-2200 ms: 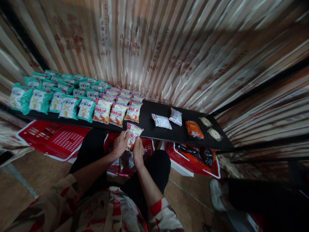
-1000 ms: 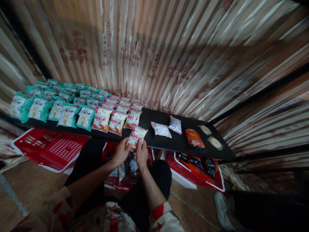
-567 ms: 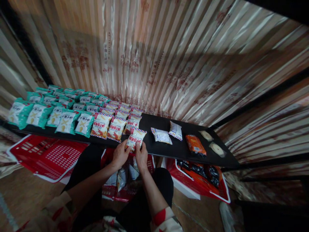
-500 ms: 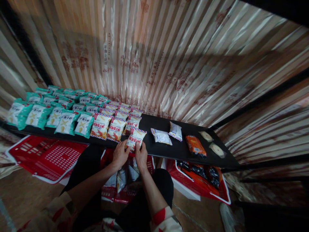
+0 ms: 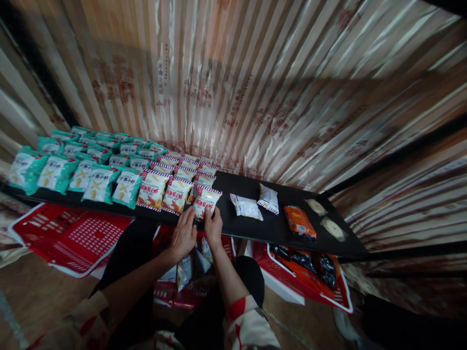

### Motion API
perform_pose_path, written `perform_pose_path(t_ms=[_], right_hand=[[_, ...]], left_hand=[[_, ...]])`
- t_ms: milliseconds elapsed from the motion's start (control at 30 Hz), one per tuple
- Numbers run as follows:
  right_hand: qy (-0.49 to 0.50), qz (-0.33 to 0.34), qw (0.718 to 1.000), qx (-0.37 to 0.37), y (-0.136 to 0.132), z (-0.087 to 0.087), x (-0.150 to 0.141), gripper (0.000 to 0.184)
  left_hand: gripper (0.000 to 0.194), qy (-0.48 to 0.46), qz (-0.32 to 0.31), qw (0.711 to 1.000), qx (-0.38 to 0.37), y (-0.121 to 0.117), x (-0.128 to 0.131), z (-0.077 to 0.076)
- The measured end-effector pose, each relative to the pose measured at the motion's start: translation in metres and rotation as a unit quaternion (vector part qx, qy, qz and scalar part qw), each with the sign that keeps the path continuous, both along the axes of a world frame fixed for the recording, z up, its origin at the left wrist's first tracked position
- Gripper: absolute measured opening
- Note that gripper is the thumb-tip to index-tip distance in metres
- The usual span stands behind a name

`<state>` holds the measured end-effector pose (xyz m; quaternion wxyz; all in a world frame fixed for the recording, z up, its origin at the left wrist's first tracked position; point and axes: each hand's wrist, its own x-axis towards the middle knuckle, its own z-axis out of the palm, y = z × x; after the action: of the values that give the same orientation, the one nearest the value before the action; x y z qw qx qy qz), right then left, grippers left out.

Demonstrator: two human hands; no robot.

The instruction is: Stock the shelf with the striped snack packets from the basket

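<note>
Head view: the person is sitting at a long black counter (image 5: 233, 183), and I am watching two bare hands working at its front edge. A white snack bag with red print (image 5: 206, 198) is standing there, leaning back slightly, just right of the front row of matching bags (image 5: 177, 195) and partly covering one behind. The right hand (image 5: 214, 227) is pinching its lower right corner, thumb lying across the front. The left hand (image 5: 184, 234) is reaching to its lower left edge, fingers lying close together; whether they are gripping I cannot tell. Farther left, teal bags (image 5: 98, 184) are filling several rows. To the right, two pale bags (image 5: 248, 207) are lying flat, an orange packet (image 5: 299, 221) is resting beyond them, and two round pale pieces in clear wrap (image 5: 332, 227) are sitting near the far end. Below, red baskets (image 5: 109, 214) are showing; the middle one is holding more bags. A pleated curtain (image 5: 197, 97) is hanging behind.
</note>
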<state>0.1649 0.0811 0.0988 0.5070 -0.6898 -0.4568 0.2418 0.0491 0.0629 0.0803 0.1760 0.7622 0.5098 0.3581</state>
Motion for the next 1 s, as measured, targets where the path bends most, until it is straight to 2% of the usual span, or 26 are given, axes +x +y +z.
perform_pose_path(t_ms=[467,767,1000], right_hand=[[-0.018,0.024,1.000,-0.006,0.018,-0.008,0.001,0.048],[-0.099,0.010,0.995,0.015,0.024,-0.005,0.000,0.049],[-0.119,-0.026,0.992,0.028,0.028,-0.014,-0.002,0.052]], left_hand=[[0.051,0.027,-0.002,1.000,0.007,0.008,-0.003,-0.003],[0.048,0.017,-0.002,1.000,0.017,0.012,-0.005,-0.005],[0.049,0.044,-0.014,0.999,0.028,0.013,-0.006,-0.006]])
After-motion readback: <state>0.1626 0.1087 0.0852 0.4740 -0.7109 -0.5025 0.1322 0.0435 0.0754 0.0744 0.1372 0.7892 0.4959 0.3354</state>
